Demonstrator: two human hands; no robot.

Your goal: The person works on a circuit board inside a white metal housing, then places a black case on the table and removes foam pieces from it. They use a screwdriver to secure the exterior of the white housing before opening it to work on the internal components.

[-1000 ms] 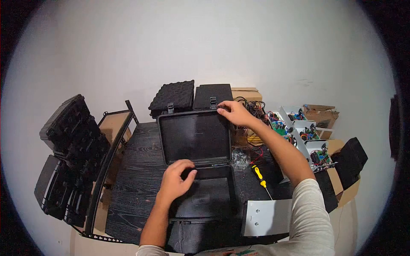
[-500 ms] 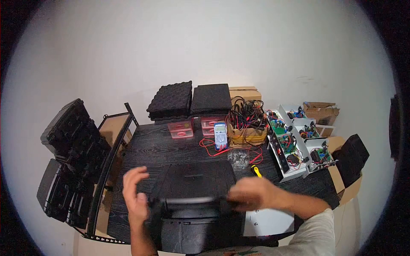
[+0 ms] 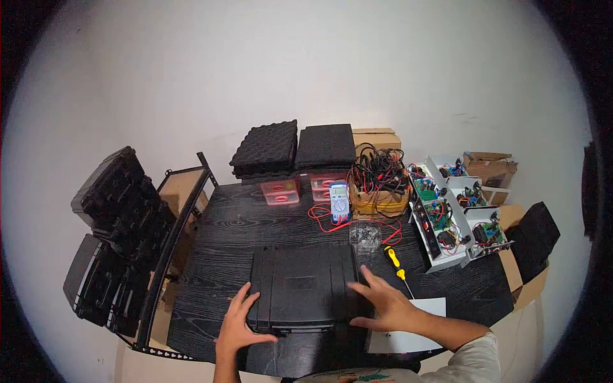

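A black plastic case (image 3: 300, 281) lies flat on the dark wood-grain table with its lid down, its front edge facing me. My left hand (image 3: 237, 322) is at the case's front left corner, fingers spread and thumb along the front edge. At the right side of the case is my right hand (image 3: 387, 305), open, with fingertips right at its edge. A yellow-and-black screwdriver (image 3: 394, 260) lies just beyond my right hand, its shaft pointing toward a white panel (image 3: 408, 341) that is partly under my right forearm.
Behind the case stand a multimeter (image 3: 340, 201) with red leads, a box of tangled cables (image 3: 380, 204) and black foam stacks (image 3: 268, 150) over red drawers (image 3: 281, 190). White housings with circuit boards (image 3: 440, 220) are at right. Black cases (image 3: 118, 191) are piled left, beside a metal-framed shelf (image 3: 172, 255).
The case has gone from tilted, front raised toward me, to lying flat. Both hands have spread their fingers beside it, and the screwdriver shows more fully.
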